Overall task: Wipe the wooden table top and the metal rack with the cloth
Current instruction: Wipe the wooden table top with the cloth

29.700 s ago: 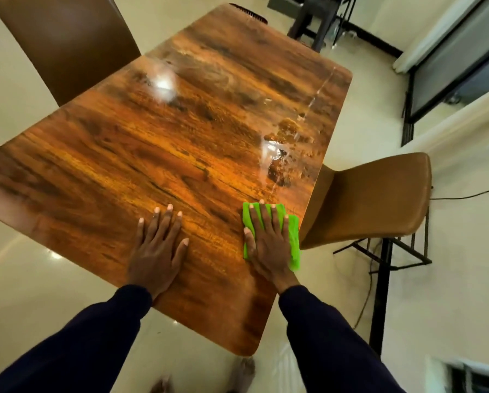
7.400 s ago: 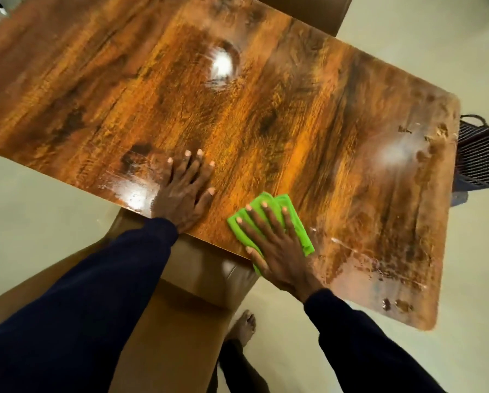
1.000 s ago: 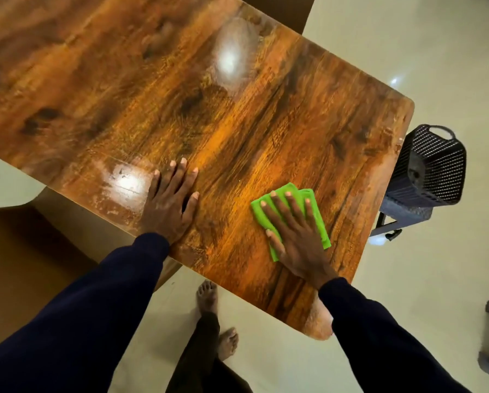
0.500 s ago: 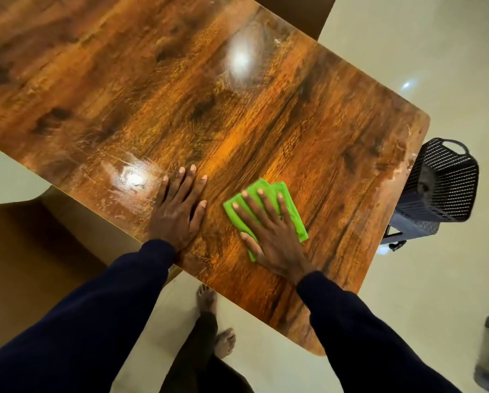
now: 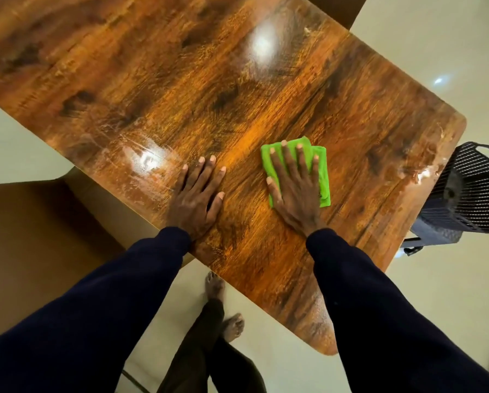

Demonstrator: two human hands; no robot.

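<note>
The glossy wooden table top fills the upper part of the head view, with wet smears near its left edge and right corner. A folded green cloth lies flat on it near the front edge. My right hand presses down on the cloth with fingers spread. My left hand rests flat on the bare wood just left of it, holding nothing. No metal rack is in view.
A brown chair is tucked under the table's left side. A black mesh basket stands on the floor past the right corner. My bare feet are on the pale tiled floor below the table edge.
My right hand has slid the cloth away from me and a little rightward across the wood. My left hand stays flat in the same spot. The camera has shifted slightly.
</note>
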